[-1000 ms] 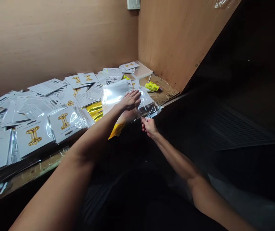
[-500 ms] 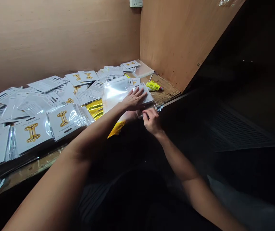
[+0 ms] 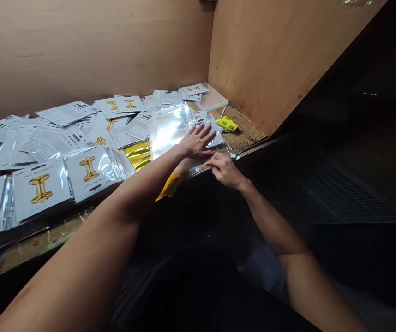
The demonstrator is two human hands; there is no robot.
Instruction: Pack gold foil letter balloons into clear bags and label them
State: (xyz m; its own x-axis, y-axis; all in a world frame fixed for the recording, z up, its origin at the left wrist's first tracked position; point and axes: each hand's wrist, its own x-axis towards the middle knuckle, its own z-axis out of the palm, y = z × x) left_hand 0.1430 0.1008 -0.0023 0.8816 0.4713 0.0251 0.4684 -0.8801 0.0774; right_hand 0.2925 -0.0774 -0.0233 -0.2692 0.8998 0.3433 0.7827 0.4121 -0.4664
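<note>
Head view: card packet [image 3: 215, 137] on the worktop [image 3: 249, 131], under the left hand's [image 3: 198, 142] spread, open fingers — right hand [image 3: 226, 169] at the packet's near edge, fingers curled, can't tell if pinching. Yellow tube [image 3: 227, 123] just beyond, gold foil [image 3: 137, 155] left of the packet.
</note>
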